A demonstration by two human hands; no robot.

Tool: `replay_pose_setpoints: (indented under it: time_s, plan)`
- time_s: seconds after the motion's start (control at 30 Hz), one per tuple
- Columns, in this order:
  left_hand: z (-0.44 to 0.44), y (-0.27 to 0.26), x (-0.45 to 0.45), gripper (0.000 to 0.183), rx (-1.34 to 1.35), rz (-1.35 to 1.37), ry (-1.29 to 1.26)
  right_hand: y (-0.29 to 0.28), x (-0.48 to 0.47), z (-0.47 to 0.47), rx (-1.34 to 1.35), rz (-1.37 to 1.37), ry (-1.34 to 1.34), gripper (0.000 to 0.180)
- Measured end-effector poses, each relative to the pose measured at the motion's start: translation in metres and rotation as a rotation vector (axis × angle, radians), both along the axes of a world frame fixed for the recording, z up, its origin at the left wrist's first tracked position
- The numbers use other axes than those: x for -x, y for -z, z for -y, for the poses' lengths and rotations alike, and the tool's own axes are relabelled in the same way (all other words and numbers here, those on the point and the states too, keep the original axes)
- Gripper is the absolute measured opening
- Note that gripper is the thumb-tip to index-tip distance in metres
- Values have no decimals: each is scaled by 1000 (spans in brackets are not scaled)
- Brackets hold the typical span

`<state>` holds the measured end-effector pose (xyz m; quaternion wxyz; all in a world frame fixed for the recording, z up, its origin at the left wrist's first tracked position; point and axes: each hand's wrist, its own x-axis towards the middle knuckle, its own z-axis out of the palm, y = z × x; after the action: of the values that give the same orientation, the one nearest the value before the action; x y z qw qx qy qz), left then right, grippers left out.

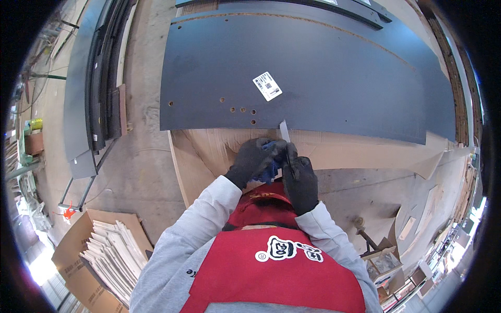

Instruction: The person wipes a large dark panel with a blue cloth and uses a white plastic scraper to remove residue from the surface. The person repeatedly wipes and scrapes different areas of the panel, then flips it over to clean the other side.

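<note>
My left hand [256, 158], in a dark glove, is closed on a bunched blue cloth [269, 172] in front of my chest. Close beside it, my right hand [300, 180], also gloved, grips a tool with a flat, pale metal blade [285, 131], perhaps a knife or scraper. The blade points away from me, its tip over the near edge of a dark grey panel [313, 78]. The panel has several drilled holes, a groove along its far side and a white printed label [267, 86]. My fingers partly hide the cloth and the tool's handle.
Cardboard [352, 150] lies under the panel. More dark panels [105, 78] are stacked on a metal-legged stand at the left. An open carton [70, 254] of pale strips stands at the lower left, a small box [383, 266] at the lower right. Dark strips [332, 9] lie across the panel's far side.
</note>
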<state>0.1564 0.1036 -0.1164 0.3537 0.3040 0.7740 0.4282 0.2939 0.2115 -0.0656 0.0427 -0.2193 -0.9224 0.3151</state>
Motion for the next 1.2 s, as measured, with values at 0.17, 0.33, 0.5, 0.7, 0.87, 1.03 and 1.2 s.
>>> replay_pose_setpoints:
  time_s: [0.17,0.33,0.5,0.7,0.87,1.03,1.2]
  plan:
    - [-22,6,-12,33,55,87,-40,-2,-7,-17,13,-29,-12,49]
    - [-30,-12,-13,27,-6,-69,71,10,-18,-27,-27,-13,-24,50]
    - [-33,-20,-15,26,9,26,37,-3,-11,-28,69,-5,49,50]
    - [-44,-4,-34,26,-166,-287,121,1,-45,-57,-64,9,88,50]
    - [-52,-82,-8,29,-231,-257,-163,-7,-65,-83,-64,-158,303,46]
    - [-121,-34,-18,47,-363,-980,204,-14,-45,-80,353,-269,544,48]
    - [-68,-8,13,44,-323,-963,246,-10,-43,-79,392,-217,502,49]
